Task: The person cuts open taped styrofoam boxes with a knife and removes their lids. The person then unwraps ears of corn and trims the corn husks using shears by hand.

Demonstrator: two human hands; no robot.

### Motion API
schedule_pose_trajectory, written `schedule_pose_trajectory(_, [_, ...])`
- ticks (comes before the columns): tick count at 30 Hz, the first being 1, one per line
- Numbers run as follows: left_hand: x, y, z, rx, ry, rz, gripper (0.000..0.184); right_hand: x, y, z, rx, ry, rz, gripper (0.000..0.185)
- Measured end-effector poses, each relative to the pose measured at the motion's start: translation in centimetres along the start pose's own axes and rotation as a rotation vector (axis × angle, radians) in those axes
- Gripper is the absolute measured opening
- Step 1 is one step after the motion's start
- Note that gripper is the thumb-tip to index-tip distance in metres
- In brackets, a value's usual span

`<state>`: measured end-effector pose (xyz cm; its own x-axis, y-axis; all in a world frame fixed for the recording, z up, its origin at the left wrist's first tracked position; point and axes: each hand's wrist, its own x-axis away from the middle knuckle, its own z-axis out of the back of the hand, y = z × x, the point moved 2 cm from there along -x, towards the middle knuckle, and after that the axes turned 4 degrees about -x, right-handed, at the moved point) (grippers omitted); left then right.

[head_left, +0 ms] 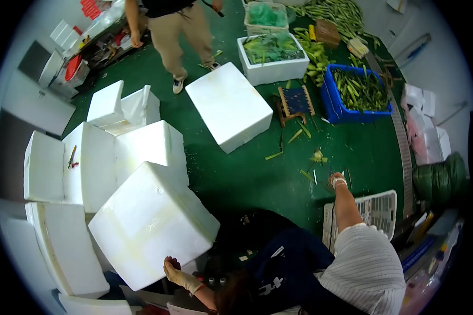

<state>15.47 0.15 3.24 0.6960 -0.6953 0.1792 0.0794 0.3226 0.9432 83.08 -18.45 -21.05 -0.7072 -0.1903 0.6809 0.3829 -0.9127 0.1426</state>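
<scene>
At the lower edge of a large white foam box (150,226), my left hand (176,270) has its fingers loosely apart, with a pale glove pushed down toward the wrist. The fingers are beside or against the box; I cannot tell if they press on it. My right hand (338,180), partly covered in white, reaches low over the green floor (247,184). Its fingers look curled, with a small pale bit at their tips that I cannot make out. Leaf scraps (317,156) and a thin white strip (315,177) lie nearby. A white plastic crate (383,210) sits below my right forearm.
Several foam boxes (92,163) crowd the left, with red-handled pliers or cutters (72,157) on one. Another foam box (228,105) stands mid-floor. Beyond are a low stool (295,101), a blue tub (332,105) of greens, a foam box (276,73) of vegetables and a standing person (178,31).
</scene>
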Motion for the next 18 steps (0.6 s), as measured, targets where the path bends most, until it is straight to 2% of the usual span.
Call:
schedule_pose_trajectory(5, [0.7, -0.8, -0.5, 0.129, 0.005, 0.044, 0.026, 4.7, -3.5, 0.7, 0.072, 0.054, 0.246, 0.015])
schedule_pose_trajectory(7, [2.5, 1.1, -1.1, 0.112, 0.084, 0.127, 0.027, 7.6, -7.3, 0.4, 0.121, 0.09, 0.445, 0.017])
schedule_pose_trajectory(10, [2.7, -0.3, -0.2, 0.225, 0.202, 0.173, 0.025, 14.2, -15.6, -0.6, 0.18, 0.153, 0.845, 0.022])
schedule_pose_trajectory(11, [2.9, -1.4, 0.5, 0.134, 0.204, 0.217, 0.025, 16.9, -18.7, -1.1, 0.183, 0.125, 0.966, 0.024])
schedule_pose_trajectory(12, [2.3, -4.7, 1.2, 0.2, 0.239, 0.128, 0.024, 20.4, -21.8, -1.1, 0.166, 0.012, 1.037, 0.026])
schedule_pose_trajectory(13, [3.3, -5.1, 0.9, 0.238, 0.283, 0.156, 0.024, 23.9, -25.1, -1.0, 0.146, -0.11, 1.1, 0.031])
schedule_pose_trajectory(15, [4.4, -11.9, 1.0, 0.14, 0.226, 0.228, 0.018, 31.7, -29.8, -0.8, 0.214, -0.221, 1.353, 0.03])
schedule_pose_trajectory(16, [7.2, -13.6, 1.6, -0.366, 0.165, -0.086, 0.013, 35.2, -30.3, -0.1, 0.273, -0.282, 1.397, 0.03])
schedule_pose_trajectory(17, [8.8, -15.0, 1.1, -0.703, -0.017, -0.081, 0.012, 38.5, -31.9, -0.3, 0.316, -0.421, 1.538, 0.029])
schedule_pose_trajectory(18, [10.7, -18.9, 0.3, -0.813, -0.198, -0.075, 0.014, 41.5, -33.2, -1.2, 0.356, -0.556, 1.662, 0.029])
